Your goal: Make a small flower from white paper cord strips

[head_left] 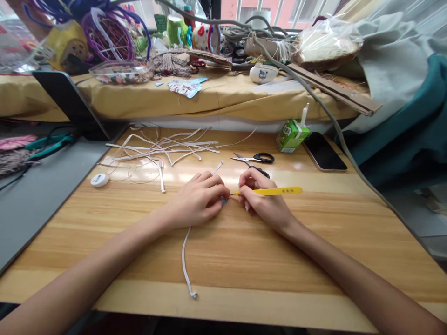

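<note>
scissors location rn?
In the head view the scissors lie flat on the wooden table, right of centre, just beyond the right hand, between the pile of white cords and the green carton.

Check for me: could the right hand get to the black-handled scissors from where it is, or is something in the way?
Probably yes. The scissors lie flat on the table just beyond the right hand, with only bare wood between. But its fingers already pinch a yellow tool, so that would likely need setting down first.
</note>
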### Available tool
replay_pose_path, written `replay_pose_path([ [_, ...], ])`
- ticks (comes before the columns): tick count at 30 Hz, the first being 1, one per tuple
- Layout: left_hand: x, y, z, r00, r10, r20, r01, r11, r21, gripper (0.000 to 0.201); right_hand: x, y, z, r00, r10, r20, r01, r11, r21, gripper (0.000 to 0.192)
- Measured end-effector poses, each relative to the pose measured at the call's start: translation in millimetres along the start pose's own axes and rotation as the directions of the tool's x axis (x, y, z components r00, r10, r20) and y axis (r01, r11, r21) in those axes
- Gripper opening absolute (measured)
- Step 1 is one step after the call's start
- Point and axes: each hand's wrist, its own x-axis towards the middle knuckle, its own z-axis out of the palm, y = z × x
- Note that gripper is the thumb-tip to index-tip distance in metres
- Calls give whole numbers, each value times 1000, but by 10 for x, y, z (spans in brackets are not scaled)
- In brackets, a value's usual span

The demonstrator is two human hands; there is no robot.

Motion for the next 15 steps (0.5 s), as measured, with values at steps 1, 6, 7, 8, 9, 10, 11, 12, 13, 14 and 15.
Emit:
replay_pose_path([
  [1, -8, -6, -5, 1000, 4, -6, -4, 1000, -12, 18, 1, 6, -10, 1000, 19, -22, -18, 999, 44, 6],
  [6, -24, -26, 1, 999, 6, -50, -6, 1000, -16, 14, -16, 5, -29, 999, 5, -46, -1, 996, 86, 6],
  [7, -23, -27, 5, 998, 1, -57, -2, 1000, -15, 12, -19, 1, -25, 1000, 0, -20, 2, 997, 74, 6],
  [8, -22, -28, 11, 998, -4, -65, 3, 1000, -14, 11, -21, -4, -20, 1000, -2, 4, 2, 998, 61, 5],
  [9, -21, -29, 16, 997, -6, -73, 5, 1000, -12, 10, -23, -9, -15, 1000, -3, 22, 2, 999, 49, 5],
  [10, -20, -30, 21, 997, -6, -79, 6, 1000, -9, 9, -24, -14, -10, 999, -3, 34, 2, 999, 38, 5],
  [11, -19, -31, 25, 996, -5, -84, 4, 1000, -6, 8, -24, -19, -5, 999, -4, 42, 3, 1000, 31, 4],
  [12, -18, -33, 30, 996, -4, -87, 3, 1000, -3, 8, -24, -23, 0, 999, -5, 47, 4, 1000, 26, 4],
  [13, -18, -35, 33, 996, -3, -90, 3, 1000, 0, 8, -25, -26, 3, 999, -5, 49, 4, 1000, 23, 5],
  [14, -17, -38, 37, 996, -2, -92, 2, 1000, 2, 8, -25, -28, 5, 999, -4, 50, 3, 1000, 23, 5],
  [15, -17, -40, 39, 996, 0, -92, 1, 1000, 3, 7, -25, -30, 6, 999, -1, 49, 0, 1000, 21, 5],
])
